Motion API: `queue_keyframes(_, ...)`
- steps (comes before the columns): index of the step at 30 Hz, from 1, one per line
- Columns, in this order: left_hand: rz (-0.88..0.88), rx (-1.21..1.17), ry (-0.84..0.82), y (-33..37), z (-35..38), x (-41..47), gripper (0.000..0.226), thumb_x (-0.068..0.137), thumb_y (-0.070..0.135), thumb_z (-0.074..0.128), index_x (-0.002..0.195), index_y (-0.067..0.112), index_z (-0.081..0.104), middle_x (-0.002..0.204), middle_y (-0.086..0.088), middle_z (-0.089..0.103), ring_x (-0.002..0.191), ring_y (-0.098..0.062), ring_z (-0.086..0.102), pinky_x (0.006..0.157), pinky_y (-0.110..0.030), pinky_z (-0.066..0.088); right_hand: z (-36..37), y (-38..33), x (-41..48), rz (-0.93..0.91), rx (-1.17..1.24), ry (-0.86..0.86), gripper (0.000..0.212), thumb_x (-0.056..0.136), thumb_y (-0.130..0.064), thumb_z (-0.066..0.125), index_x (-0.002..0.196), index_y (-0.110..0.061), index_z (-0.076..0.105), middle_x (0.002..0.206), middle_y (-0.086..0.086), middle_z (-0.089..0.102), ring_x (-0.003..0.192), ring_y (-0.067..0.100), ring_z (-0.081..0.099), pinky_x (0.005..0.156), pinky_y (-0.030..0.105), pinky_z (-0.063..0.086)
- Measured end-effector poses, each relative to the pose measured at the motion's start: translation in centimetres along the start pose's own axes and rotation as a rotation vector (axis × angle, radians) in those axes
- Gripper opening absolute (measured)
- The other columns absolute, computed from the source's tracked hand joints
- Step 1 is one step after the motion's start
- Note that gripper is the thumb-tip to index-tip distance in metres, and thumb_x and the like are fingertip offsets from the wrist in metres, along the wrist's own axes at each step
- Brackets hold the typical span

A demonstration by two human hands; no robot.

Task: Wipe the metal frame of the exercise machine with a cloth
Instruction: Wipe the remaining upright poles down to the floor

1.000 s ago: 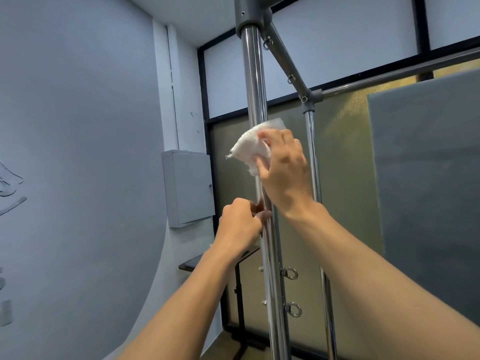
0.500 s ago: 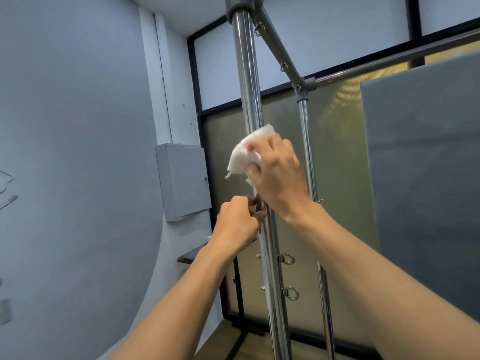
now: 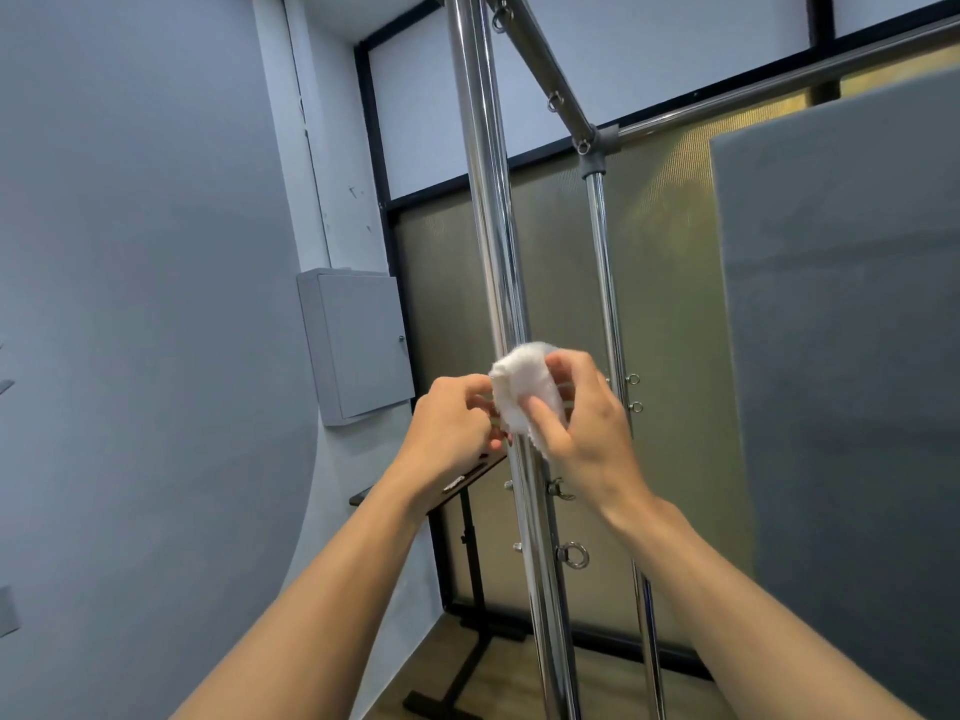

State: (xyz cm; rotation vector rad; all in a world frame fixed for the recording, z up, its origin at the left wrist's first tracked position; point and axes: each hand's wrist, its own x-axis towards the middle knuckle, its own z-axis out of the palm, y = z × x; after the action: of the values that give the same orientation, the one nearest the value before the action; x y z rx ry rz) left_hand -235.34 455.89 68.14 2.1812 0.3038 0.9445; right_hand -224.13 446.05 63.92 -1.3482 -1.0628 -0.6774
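Observation:
A shiny chrome upright post (image 3: 488, 210) of the exercise machine frame runs from top to bottom through the middle of the view. A crumpled white cloth (image 3: 524, 392) sits against this post at about chest height. My right hand (image 3: 582, 423) grips the cloth from the right, thumb across its front. My left hand (image 3: 452, 433) is at the cloth's left edge with curled fingers that pinch it. A second thinner post (image 3: 605, 283) stands behind, joined by a diagonal bar (image 3: 545, 70) and a horizontal bar (image 3: 779, 90).
Eye bolts (image 3: 571, 556) stick out of the near post below my hands. A grey wall cabinet (image 3: 358, 345) hangs at the left. A small black stand (image 3: 467, 537) is below it. A grey panel (image 3: 841, 356) fills the right, with frosted glass behind the frame.
My right hand has slid the cloth down the post to meet my left hand, which now pinches the cloth instead of the post. The view has tilted slightly.

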Motion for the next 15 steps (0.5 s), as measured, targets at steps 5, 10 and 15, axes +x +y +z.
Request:
queue_keyframes(5, -0.017, -0.091, 0.031, 0.4, 0.0, 0.4, 0.04, 0.092, -0.012, 0.043, 0.089, 0.014, 0.073, 0.091, -0.013, 0.075, 0.087, -0.029, 0.074, 0.08, -0.04, 0.062, -1.1, 0.5, -0.6, 0.013, -0.027, -0.051, 0.023, 0.091, -0.019, 0.064, 0.112, -0.02, 0.055, 0.103, -0.005, 0.062, 0.09, 0.012, 0.06, 0.078, 0.038, 0.053)
queue_keyframes(10, 0.033, -0.105, 0.104, 0.3, 0.6, 0.6, 0.029, 0.088, -0.007, 0.047, 0.09, 0.006, 0.072, 0.088, -0.016, 0.073, 0.09, -0.034, 0.071, 0.079, -0.048, 0.061, -0.3, -1.3, 0.2, -0.14, -0.175, 0.014, 0.031, 0.088, -0.013, 0.061, 0.118, -0.017, 0.053, 0.107, -0.005, 0.051, 0.088, 0.013, 0.052, 0.067, 0.021, 0.042)
queue_keyframes(15, 0.019, -0.248, 0.1, 1.4, 0.3, -0.1, 0.043, 0.091, -0.012, 0.037, 0.091, 0.014, 0.071, 0.088, -0.006, 0.07, 0.083, -0.023, 0.066, 0.082, -0.036, 0.058, -0.4, 1.6, -4.7, -0.249, -0.253, -0.061, 0.029, 0.089, -0.02, 0.059, 0.117, -0.017, 0.052, 0.109, 0.0, 0.053, 0.09, 0.015, 0.053, 0.067, 0.035, 0.054)
